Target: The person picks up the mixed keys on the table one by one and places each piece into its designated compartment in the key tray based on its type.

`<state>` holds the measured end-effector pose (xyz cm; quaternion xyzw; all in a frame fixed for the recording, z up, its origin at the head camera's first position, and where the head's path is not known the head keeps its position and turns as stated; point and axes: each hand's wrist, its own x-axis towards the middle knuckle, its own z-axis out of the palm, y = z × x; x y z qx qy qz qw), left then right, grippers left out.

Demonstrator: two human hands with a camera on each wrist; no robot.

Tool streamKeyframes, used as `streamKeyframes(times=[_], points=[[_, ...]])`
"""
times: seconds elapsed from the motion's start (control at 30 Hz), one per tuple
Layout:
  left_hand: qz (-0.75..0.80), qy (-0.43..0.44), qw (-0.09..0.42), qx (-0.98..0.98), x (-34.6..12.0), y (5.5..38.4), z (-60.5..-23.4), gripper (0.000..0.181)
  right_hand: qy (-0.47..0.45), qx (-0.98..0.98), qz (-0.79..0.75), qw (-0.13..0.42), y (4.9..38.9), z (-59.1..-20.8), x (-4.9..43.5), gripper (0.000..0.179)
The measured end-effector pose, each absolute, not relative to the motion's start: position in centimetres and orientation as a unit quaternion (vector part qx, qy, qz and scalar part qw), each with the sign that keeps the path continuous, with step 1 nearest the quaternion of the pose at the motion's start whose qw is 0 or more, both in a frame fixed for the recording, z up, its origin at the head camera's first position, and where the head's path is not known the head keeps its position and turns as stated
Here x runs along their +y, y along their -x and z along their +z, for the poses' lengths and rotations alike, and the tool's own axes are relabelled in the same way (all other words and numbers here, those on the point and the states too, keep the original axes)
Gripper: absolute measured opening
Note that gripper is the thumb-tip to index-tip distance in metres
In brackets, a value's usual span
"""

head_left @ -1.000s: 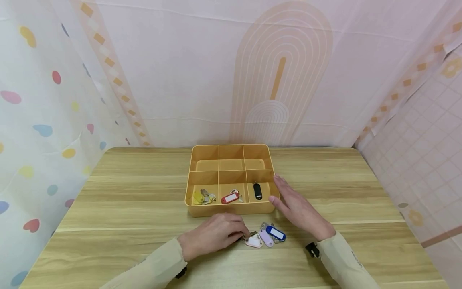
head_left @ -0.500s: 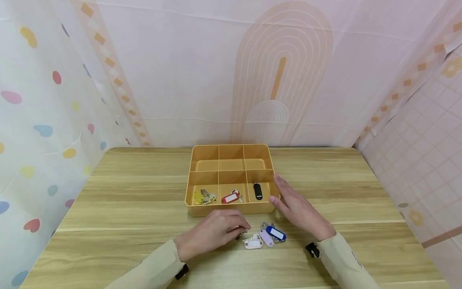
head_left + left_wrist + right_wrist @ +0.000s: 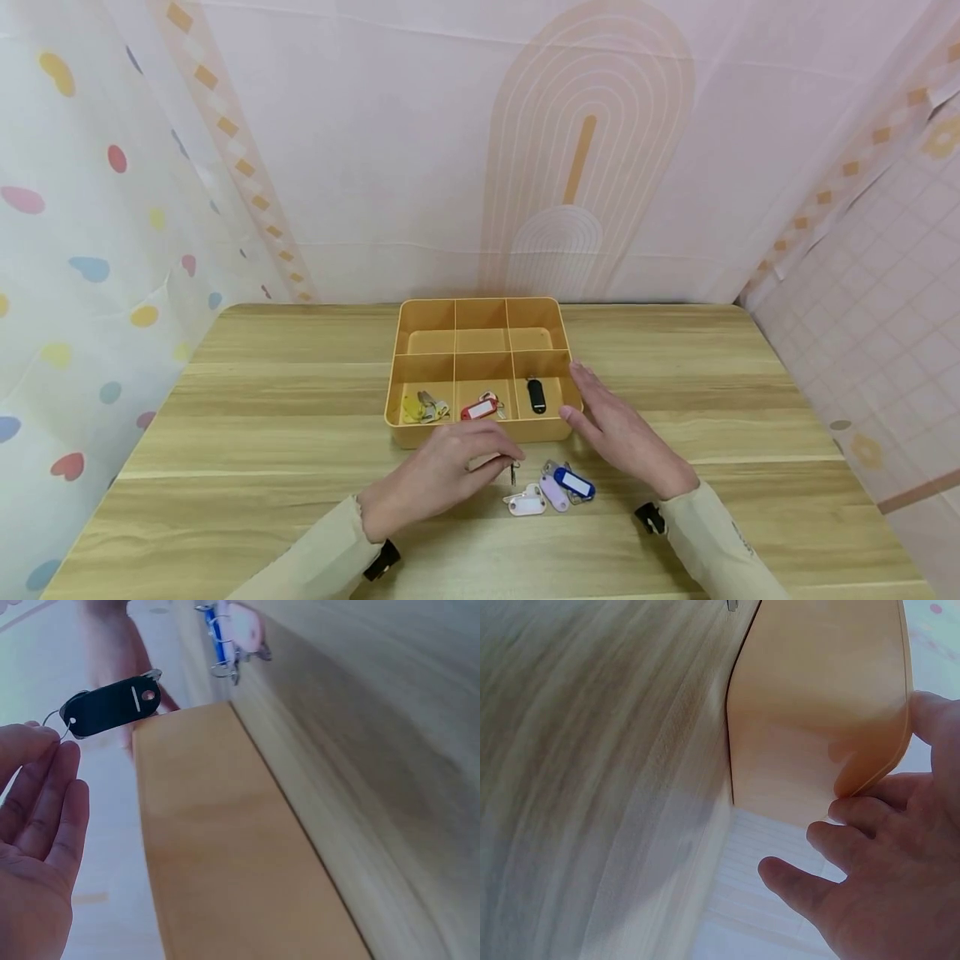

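Note:
My left hand (image 3: 442,471) pinches the wire ring of a black key tag (image 3: 112,709) between thumb and fingertips, in front of the box. In the head view most of that tag is hidden by the hand; a thin dark edge shows below the fingers. My right hand (image 3: 626,442) rests at the right front corner of the orange divided box (image 3: 420,436), thumb on the front rim and fingers fairly straight along the right side. On the table lie a white key tag (image 3: 527,506), a lilac key tag (image 3: 555,493) and a blue key tag (image 3: 574,483), bunched together with their keys.
The box has several compartments. Its front row holds yellow-tagged keys (image 3: 425,407) at left, a red key tag (image 3: 478,409) in the middle and another black key tag (image 3: 536,396) at right. A patterned curtain hangs behind the wooden table (image 3: 300,400).
My left hand has picked the black key tag off the pile's left side and lifted it up toward the box front. The right hand has stayed at the box corner.

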<state>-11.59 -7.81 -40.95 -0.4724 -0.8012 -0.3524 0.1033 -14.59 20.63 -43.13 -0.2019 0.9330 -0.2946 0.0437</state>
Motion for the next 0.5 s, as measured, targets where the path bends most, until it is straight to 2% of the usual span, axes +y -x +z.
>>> streamKeyframes(times=[0.23, 0.5], points=[[-0.377, 0.474, 0.145, -0.783, -7.3, 12.1, -40.3, 0.019, 0.203, 0.931, -0.299, 0.044, 14.6, -43.1, 20.6, 0.078], [-0.415, 0.441, 0.154, -0.781, -6.4, 12.6, -39.4, 0.020, 0.207, 0.930, -0.300, 0.038, 14.6, -43.2, 20.7, 0.077]])
